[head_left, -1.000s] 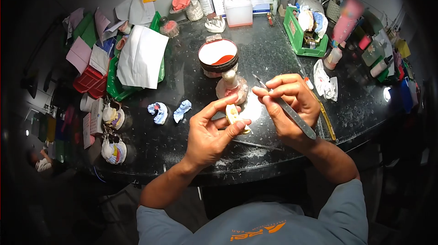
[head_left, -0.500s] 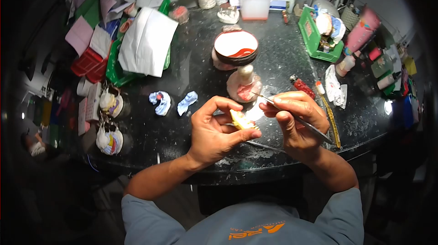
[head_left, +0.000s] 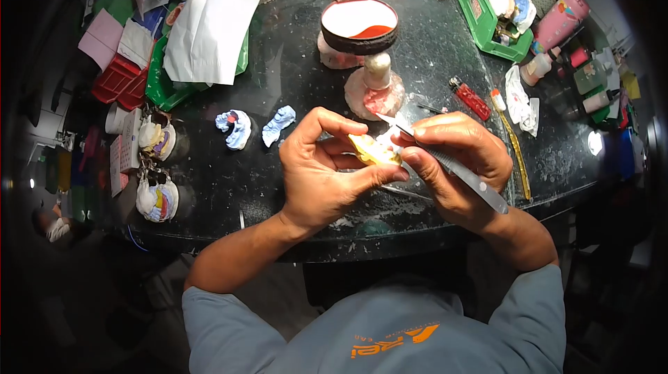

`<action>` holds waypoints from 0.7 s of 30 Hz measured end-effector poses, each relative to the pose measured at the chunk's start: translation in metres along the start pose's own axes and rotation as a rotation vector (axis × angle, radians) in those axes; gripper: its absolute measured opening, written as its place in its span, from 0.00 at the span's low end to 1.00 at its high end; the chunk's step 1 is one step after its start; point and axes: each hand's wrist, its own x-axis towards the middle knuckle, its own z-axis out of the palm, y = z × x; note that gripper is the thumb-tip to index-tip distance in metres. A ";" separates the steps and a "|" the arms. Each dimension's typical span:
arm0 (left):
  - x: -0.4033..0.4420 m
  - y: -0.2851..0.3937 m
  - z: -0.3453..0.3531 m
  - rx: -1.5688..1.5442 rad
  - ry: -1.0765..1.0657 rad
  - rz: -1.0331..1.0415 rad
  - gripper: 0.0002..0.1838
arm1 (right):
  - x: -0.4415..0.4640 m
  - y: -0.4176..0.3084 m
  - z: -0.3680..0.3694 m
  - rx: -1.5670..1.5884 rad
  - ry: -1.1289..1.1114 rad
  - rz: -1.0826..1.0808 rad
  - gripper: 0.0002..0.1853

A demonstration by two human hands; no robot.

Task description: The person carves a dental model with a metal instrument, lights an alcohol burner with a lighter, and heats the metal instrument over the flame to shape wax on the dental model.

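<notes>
My left hand (head_left: 313, 176) is closed on a small yellow-and-white dental piece (head_left: 372, 152), pinched between thumb and fingers. Beside it, my right hand (head_left: 463, 165) grips a metal knife (head_left: 479, 186) like a pen. The pointed blade slants up and left, just above and right of the piece; whether it touches cannot be made out. Behind my hands stands a knobbed pinkish-white plaster base (head_left: 374, 92), near a round bowl (head_left: 358, 22) with white and red inside. Two blue-and-white moulded pieces, one curved (head_left: 234, 129) and one smaller (head_left: 279, 125), lie to the left.
Dental models on articulators (head_left: 157, 196) stand at the left edge. Papers (head_left: 211, 32) cover a green bin behind them. On the right are a red lighter (head_left: 471, 100), a yellow-handled brush (head_left: 516, 155), a crumpled tissue (head_left: 520, 100) and a green box (head_left: 485, 22).
The view has shifted, so the bench items appear higher. My right hand has turned the knife, showing its broad flat handle, and come closer to the piece. My left hand keeps its hold.
</notes>
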 end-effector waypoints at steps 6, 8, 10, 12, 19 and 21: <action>0.000 -0.003 0.000 0.054 0.024 0.086 0.23 | 0.003 0.003 -0.002 -0.004 0.003 -0.048 0.10; 0.000 -0.001 0.002 0.013 0.034 0.048 0.22 | 0.002 0.001 0.000 0.020 0.013 -0.015 0.09; 0.001 -0.001 0.001 0.005 0.031 0.035 0.22 | 0.002 0.002 0.001 0.003 0.018 -0.027 0.09; 0.000 -0.001 0.002 0.000 0.033 0.029 0.21 | 0.002 0.003 0.001 -0.019 0.018 -0.053 0.09; 0.001 -0.003 -0.002 0.027 -0.004 0.059 0.22 | 0.002 0.002 0.003 -0.071 0.021 -0.094 0.10; 0.001 -0.005 -0.002 0.038 -0.016 0.078 0.22 | 0.003 0.004 0.002 -0.062 0.016 -0.113 0.11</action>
